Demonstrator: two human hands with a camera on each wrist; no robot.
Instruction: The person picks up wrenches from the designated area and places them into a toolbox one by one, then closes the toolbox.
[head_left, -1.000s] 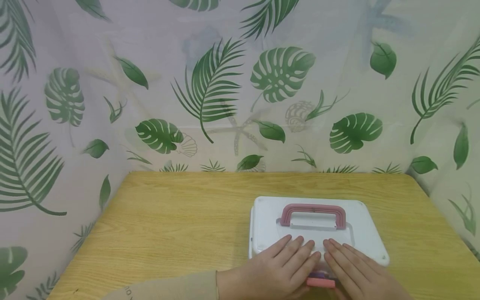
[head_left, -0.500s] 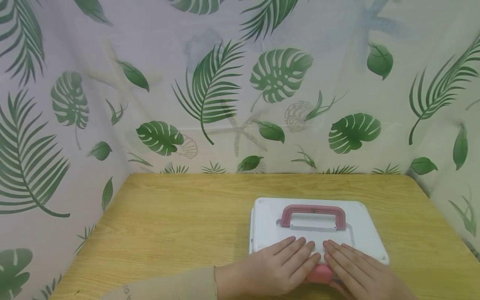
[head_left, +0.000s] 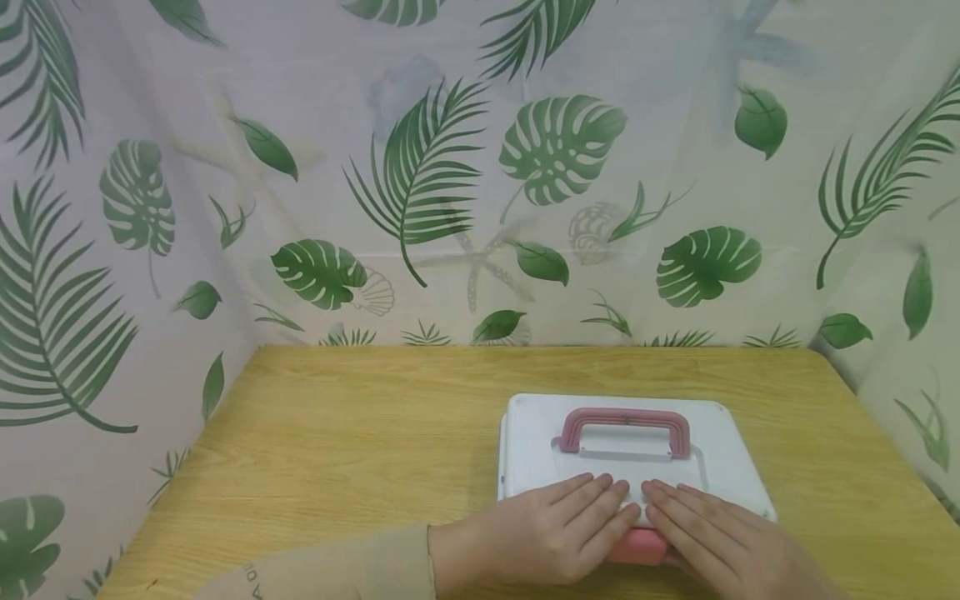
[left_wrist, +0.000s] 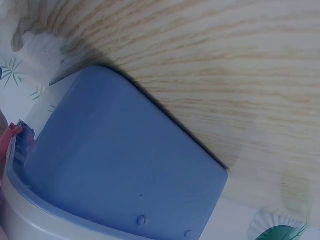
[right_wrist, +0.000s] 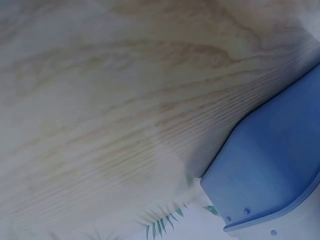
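Observation:
A white lidded storage box (head_left: 723,450) sits on the table at the right in the head view, its lid down. The pink carry handle (head_left: 626,415) lies on top of the lid. At the box's near side is a pink latch (head_left: 637,547), turned against the front. My left hand (head_left: 547,529) rests straight fingers on the lid's near part, left of the latch. Mirroring it from the right, my right hand (head_left: 720,533) lays its straight fingers there too. Both thumbs are hidden. The box's side wall (left_wrist: 130,150) looks blue in the left wrist view.
The wood-grain table (head_left: 360,433) reaches to the left of the box and behind it. A leaf-printed curtain (head_left: 450,167) encloses the back and both sides. A beige sleeve (head_left: 337,571) covers the left forearm.
One second ago the pink latch stuck out below the lid's near edge; it has since turned up flat against the front. Both hands have stayed almost in place on the lid.

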